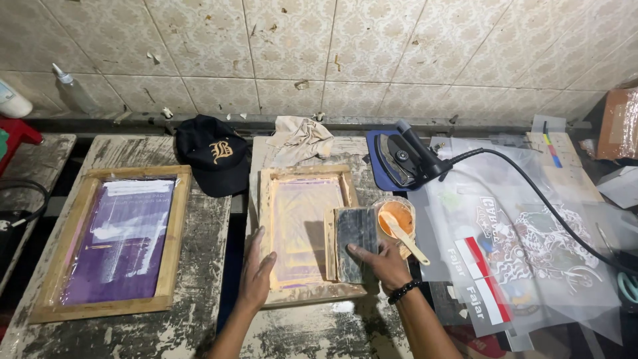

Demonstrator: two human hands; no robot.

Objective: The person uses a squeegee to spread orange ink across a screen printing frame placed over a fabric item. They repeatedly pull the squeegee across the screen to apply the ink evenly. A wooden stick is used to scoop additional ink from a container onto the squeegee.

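From the head camera, two worn, paint-scraped wooden tables stand against a tiled wall. On the nearer table lies a small wooden-framed screen (302,229) with a pale, purple-tinged mesh. The left hand (256,269) lies flat and open on the screen's left frame edge, pressing it down, grasping nothing. The right hand (379,262) grips the lower end of a squeegee (353,242), a flat dark rectangular blade with a wooden edge, which rests on the right part of the screen. Just right of the squeegee stands a round clear cup (395,216) holding orange ink, with a pale spatula (407,238) leaning out of it. Behind the screen lies a crumpled rag (300,138). A black cap (211,154) sits between the tables. On the left table lies a larger screen (116,242) with purple mesh. To the right, an iron (402,159) rests on a blue pad, its black cord crossing clear printed film sheets (525,246).
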